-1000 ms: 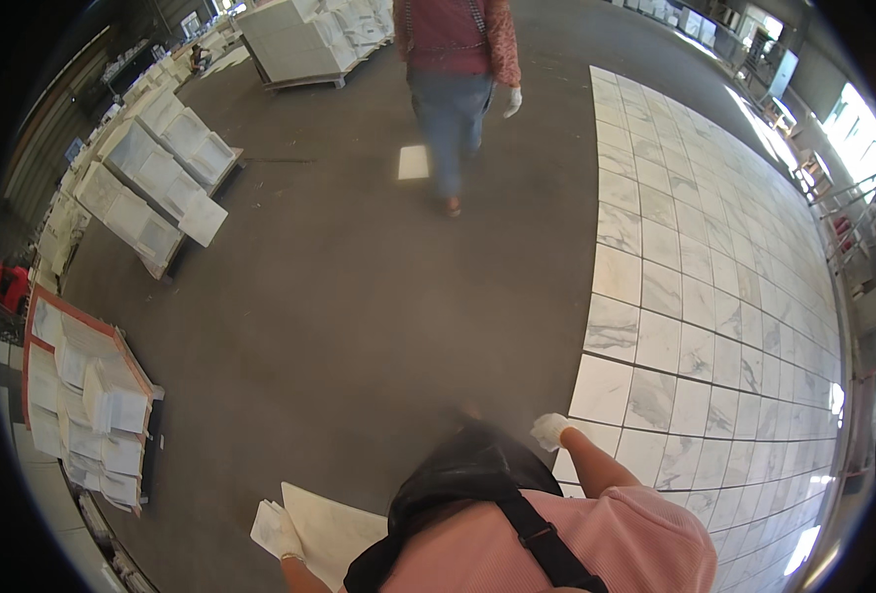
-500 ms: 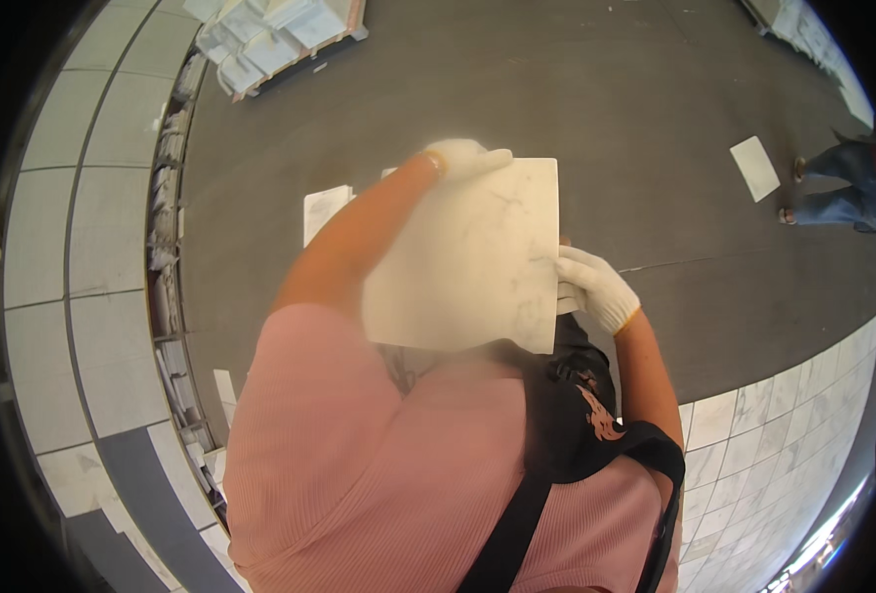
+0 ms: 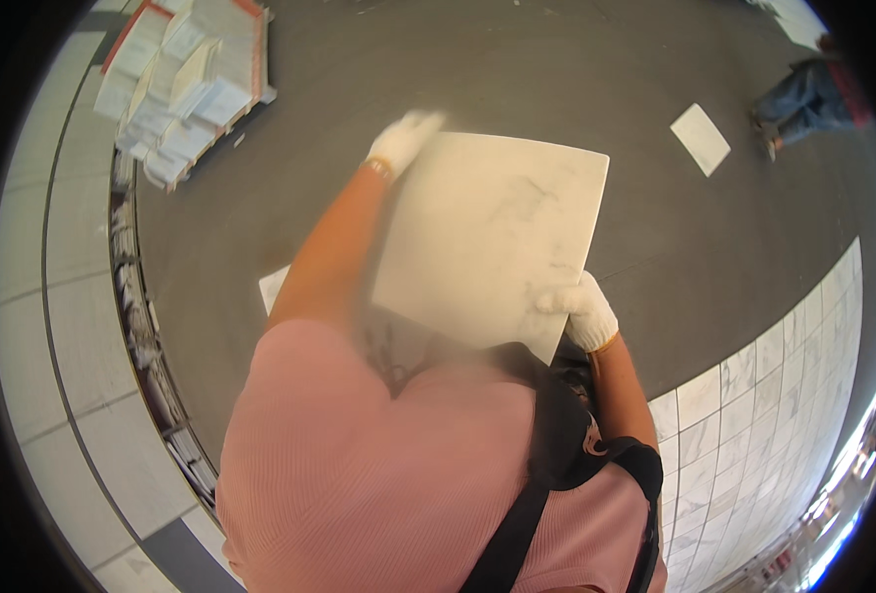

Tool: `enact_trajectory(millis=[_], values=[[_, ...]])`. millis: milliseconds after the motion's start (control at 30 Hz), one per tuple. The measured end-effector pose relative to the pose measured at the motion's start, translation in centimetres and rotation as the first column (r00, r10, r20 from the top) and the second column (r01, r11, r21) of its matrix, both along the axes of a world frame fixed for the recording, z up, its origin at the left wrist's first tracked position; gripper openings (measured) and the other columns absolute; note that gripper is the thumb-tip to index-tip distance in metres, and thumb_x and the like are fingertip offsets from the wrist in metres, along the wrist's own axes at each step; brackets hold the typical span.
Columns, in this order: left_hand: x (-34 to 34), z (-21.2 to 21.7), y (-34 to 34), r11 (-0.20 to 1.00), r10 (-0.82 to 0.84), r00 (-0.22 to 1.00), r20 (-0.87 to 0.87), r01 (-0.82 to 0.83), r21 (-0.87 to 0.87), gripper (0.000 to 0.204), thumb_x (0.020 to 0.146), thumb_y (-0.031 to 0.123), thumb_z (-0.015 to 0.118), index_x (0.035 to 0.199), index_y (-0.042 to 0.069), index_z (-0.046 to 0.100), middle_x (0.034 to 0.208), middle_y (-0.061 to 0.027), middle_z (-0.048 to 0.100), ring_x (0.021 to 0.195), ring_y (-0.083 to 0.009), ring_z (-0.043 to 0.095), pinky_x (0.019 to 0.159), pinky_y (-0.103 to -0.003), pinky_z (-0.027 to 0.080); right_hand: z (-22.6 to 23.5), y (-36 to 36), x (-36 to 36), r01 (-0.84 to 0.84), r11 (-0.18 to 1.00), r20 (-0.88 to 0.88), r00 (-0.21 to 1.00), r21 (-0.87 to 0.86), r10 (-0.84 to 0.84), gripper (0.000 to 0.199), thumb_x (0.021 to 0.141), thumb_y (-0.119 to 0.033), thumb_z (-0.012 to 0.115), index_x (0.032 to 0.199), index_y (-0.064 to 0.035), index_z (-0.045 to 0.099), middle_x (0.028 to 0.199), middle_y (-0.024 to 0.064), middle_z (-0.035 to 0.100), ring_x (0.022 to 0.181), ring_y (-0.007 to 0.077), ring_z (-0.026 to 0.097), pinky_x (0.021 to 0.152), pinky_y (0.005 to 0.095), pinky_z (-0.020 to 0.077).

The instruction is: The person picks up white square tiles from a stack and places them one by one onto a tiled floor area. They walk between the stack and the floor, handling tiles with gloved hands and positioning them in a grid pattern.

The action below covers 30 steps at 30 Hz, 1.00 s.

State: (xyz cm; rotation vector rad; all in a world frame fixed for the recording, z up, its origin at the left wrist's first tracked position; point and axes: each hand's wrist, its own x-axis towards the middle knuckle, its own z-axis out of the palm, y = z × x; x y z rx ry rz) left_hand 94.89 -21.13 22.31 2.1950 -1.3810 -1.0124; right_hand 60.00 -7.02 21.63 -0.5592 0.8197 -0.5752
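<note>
A square white tile (image 3: 487,227) with faint grey veins is held up in front of my body, its face toward me and turned askew. My right hand (image 3: 588,311), in a white knit glove, grips its lower right edge, thumb across the face and fingers behind. At the tile's upper left corner is my left hand (image 3: 403,141), gloved too. Motion smears its fingers, so whether they grip the corner or only touch it is unclear. Behind my left forearm, part of a white piece (image 3: 273,289) shows low down.
Stacked white tiles (image 3: 196,74) stand on a pallet at the far left. A single white tile (image 3: 701,139) lies on the grey floor (image 3: 596,59), near a person in jeans (image 3: 803,99). Laid tiles (image 3: 754,405) cover the right side; large pale panels (image 3: 23,346) line the left.
The tile has turned clockwise, its upper right corner swinging right. My left hand has moved left to the upper left corner. My right thumb now lies over the face. The whole view has shifted.
</note>
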Motion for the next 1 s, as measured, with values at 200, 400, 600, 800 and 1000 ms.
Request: enact_trajectory(millis=[200, 400, 600, 800, 1000], values=[[-6.8, -7.7, -1.0, 0.942, 0.218, 0.700, -0.680, 0.031, 0.334, 0.059, 0.097, 0.043, 0.064, 0.135, -0.002, 0.058, 0.136, -0.0142, 0.061, 0.125, -0.0233, 0.057, 0.107, -0.036, 0.044, -3.5, -1.0, -7.6, 0.335, 0.942, 0.013, 0.942, 0.017, -0.335, 0.051, 0.072, 0.002, 0.069, 0.121, 0.0066, 0.059, 0.104, 0.0114, 0.069, 0.091, 0.0220, 0.068, 0.082, 0.0365, 0.0575], [-23.2, -3.6, -12.6, 0.981, -0.087, 0.783, -0.616, 0.177, 0.086, 0.048, 0.099, 0.034, 0.062, 0.127, -0.005, 0.061, 0.118, -0.0107, 0.068, 0.107, -0.0199, 0.063, 0.098, -0.035, 0.049, -9.6, -6.2, -18.4, 0.617, 0.778, 0.100, 0.772, 0.121, -0.628, 0.043, 0.080, -0.005, 0.070, 0.121, 0.0044, 0.061, 0.108, 0.0130, 0.071, 0.095, 0.0240, 0.070, 0.085, 0.0387, 0.0580], [-40.6, -1.2, -16.6, 0.939, -0.337, 0.817, -0.468, 0.330, -0.101, 0.044, 0.100, 0.032, 0.061, 0.124, -0.005, 0.062, 0.116, -0.0097, 0.068, 0.103, -0.0177, 0.064, 0.093, -0.032, 0.050, -10.2, -9.4, -33.0, 0.768, 0.625, 0.069, 0.622, 0.140, -0.780, 0.036, 0.087, -0.015, 0.070, 0.117, 0.0038, 0.064, 0.108, 0.0131, 0.071, 0.095, 0.0256, 0.070, 0.086, 0.0400, 0.0580], [-53.5, 0.1, -19.1, 0.945, -0.225, 0.747, -0.626, 0.324, 0.047, 0.041, 0.101, 0.033, 0.059, 0.118, -0.004, 0.065, 0.113, -0.0083, 0.069, 0.097, -0.0167, 0.066, 0.089, -0.031, 0.051, -8.0, -10.2, -43.0, 0.847, 0.490, -0.051, 0.510, 0.205, -0.859, 0.034, 0.089, -0.019, 0.070, 0.115, 0.0023, 0.065, 0.109, 0.0134, 0.071, 0.095, 0.0262, 0.069, 0.084, 0.0416, 0.0577], [-63.6, -1.0, -25.4, 0.899, -0.325, 0.705, -0.630, 0.438, 0.025, 0.047, 0.103, 0.038, 0.056, 0.121, -0.004, 0.065, 0.117, -0.0089, 0.069, 0.103, -0.0152, 0.065, 0.094, -0.030, 0.050, -7.7, -14.1, -50.3, 0.912, 0.299, -0.055, 0.326, 0.281, -0.944, 0.036, 0.095, -0.029, 0.068, 0.120, -0.0023, 0.066, 0.113, 0.0101, 0.071, 0.100, 0.0265, 0.068, 0.087, 0.0440, 0.0564]])
